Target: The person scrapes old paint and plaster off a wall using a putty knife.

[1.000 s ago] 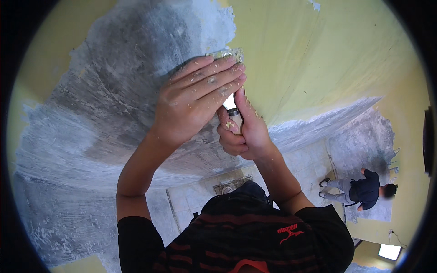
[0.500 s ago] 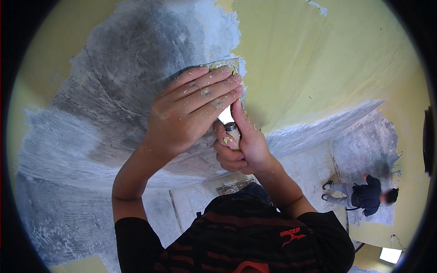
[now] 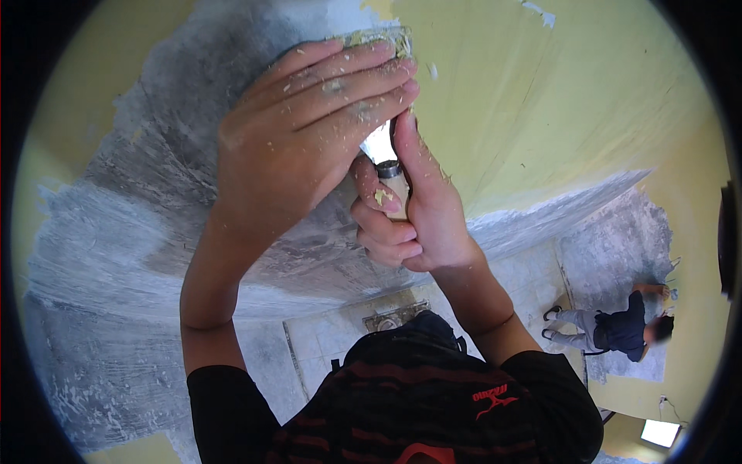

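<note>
My left hand [image 3: 301, 124] lies with fingers stretched flat over the blade of a putty scraper [image 3: 378, 141], its fingertips near the blade's far end, where pale yellow flakes gather. My right hand [image 3: 410, 209] grips the scraper's wooden handle below, thumb raised along the blade. The blade's edge is at the ragged border between grey bare plaster [image 3: 170, 93] and pale yellow paint [image 3: 533, 116] on the wall. Small flakes stick to both hands; most of the blade is hidden under my left fingers.
Another person [image 3: 617, 329] in a dark top and grey trousers stands at a partly stripped wall [image 3: 607, 255] to the lower right. Below are pale floor tiles [image 3: 495, 298]. A bright rectangle [image 3: 658, 433] and a hanging cord [image 3: 667, 408] show near the right rim.
Both hands and the scraper dipped slightly, then moved clearly upward along the wall and a little left. More flakes show at the blade. The other person has lifted an arm to the wall.
</note>
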`<state>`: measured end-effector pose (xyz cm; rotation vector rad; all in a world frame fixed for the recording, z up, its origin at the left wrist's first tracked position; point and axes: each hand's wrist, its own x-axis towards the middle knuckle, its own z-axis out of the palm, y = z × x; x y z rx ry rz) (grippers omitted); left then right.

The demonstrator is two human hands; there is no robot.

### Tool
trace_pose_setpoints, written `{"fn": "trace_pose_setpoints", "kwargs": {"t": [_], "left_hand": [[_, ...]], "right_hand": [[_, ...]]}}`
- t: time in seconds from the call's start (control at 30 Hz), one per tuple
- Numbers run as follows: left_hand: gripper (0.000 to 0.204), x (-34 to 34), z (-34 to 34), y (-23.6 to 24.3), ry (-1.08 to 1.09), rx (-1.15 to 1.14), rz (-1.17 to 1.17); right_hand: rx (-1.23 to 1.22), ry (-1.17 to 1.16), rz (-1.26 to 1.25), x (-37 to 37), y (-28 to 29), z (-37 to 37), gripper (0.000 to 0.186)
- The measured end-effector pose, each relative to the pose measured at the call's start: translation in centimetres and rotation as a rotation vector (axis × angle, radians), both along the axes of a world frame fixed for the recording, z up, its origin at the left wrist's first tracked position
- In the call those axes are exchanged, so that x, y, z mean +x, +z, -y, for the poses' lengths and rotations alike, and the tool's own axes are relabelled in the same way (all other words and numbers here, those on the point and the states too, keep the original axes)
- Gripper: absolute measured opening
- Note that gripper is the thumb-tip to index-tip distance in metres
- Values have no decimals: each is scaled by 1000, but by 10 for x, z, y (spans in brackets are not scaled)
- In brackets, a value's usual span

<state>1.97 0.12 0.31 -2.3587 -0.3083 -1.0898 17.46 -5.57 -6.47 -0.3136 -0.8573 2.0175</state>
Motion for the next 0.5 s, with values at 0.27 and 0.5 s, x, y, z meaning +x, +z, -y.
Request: {"fn": "trace_pose_setpoints", "kwargs": {"t": [0.27, 0.5], "left_hand": [[26, 0, 10, -53, -25, -159, 23], [25, 2, 10, -47, -7, -116, 4]], "right_hand": [[-150, 47, 14, 3, -50, 14, 71], [-157, 66, 50, 9, -44, 14, 72]]}}
